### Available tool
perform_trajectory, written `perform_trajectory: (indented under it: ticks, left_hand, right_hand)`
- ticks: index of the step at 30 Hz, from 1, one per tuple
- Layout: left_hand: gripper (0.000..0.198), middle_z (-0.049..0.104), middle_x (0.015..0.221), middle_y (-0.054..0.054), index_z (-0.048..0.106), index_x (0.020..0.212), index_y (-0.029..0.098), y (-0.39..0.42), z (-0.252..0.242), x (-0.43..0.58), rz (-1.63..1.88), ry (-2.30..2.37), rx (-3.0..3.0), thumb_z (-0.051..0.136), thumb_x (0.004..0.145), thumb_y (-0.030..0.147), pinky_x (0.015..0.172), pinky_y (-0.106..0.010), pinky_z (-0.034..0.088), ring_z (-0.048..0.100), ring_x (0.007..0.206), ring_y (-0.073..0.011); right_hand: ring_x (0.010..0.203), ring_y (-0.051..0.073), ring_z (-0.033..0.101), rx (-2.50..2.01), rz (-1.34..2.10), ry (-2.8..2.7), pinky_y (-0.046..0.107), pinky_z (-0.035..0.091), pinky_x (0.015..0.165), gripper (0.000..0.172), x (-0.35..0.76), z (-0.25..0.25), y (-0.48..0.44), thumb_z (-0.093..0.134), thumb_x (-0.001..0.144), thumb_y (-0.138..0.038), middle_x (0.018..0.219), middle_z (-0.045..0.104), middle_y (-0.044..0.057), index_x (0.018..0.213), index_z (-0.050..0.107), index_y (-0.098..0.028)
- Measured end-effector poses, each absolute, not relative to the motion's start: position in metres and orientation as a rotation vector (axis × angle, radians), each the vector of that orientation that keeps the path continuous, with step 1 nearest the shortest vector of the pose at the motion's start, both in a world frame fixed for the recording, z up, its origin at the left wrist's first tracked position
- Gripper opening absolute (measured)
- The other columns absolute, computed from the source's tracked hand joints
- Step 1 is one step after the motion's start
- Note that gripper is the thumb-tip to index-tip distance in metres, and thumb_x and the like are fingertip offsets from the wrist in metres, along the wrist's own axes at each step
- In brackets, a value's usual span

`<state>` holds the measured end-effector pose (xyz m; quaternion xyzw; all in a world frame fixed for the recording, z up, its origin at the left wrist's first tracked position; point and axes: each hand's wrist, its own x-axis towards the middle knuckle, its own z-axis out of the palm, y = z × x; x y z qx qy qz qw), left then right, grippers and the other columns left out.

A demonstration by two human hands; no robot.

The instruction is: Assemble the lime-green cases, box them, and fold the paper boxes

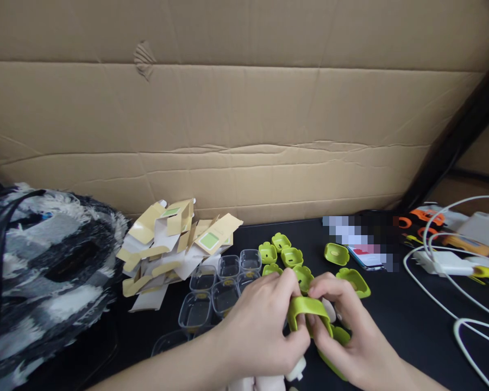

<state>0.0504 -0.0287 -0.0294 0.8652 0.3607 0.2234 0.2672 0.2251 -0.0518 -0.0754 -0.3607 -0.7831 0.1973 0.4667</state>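
The left hand point(267, 328) and the right hand point(352, 331) hold a curved green piece point(312, 306) between them above the black tabletop point(395, 309), the fingers of both gripping it. Small green cups point(292, 257) stand just beyond, with clear containers point(194, 312) to their left, opened paper boxes point(179, 244) behind those and a white adapter point(448, 263) at far right

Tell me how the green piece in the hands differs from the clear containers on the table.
The green piece is opaque; the clear containers are see-through. The green piece is gripped by the left hand and the right hand; the clear containers rest on the black table.
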Motion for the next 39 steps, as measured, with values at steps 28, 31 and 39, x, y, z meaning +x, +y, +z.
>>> perform_trajectory:
  ticks: [28,31,39]
  left_hand:
    - [0.011,0.058,0.082,-0.002,0.047,0.088,0.020,-0.025,-0.019,0.047,0.662,1.036,2.346,0.052,0.080,0.015,0.071,-0.035,0.044,0.057,0.079,-0.0211]
    - [0.036,0.061,0.098,-0.007,0.045,0.113,0.019,-0.022,-0.014,0.043,0.709,1.054,2.274,0.060,0.082,0.030,0.082,-0.041,0.046,0.058,0.094,-0.0249]
    - [0.046,0.059,0.107,-0.008,0.038,0.126,0.020,-0.008,0.001,0.028,0.906,1.167,2.202,0.056,0.086,0.036,0.090,-0.045,0.044,0.056,0.101,-0.0247]
  right_hand:
    - [0.087,0.017,0.066,-0.949,0.738,-1.939,0.028,0.056,0.075,0.022,0.235,-0.052,-0.046,0.054,0.088,-0.019,0.093,0.065,0.001,0.109,0.053,-0.027]
    - [0.087,0.018,0.069,-1.030,0.779,-1.840,0.031,0.059,0.073,0.020,0.249,-0.050,-0.032,0.056,0.091,-0.034,0.095,0.067,0.004,0.108,0.055,-0.025]
    - [0.081,0.016,0.065,-1.439,0.512,-1.809,0.036,0.055,0.073,0.019,0.302,-0.049,0.059,0.058,0.092,-0.032,0.100,0.066,0.004,0.104,0.060,-0.017]
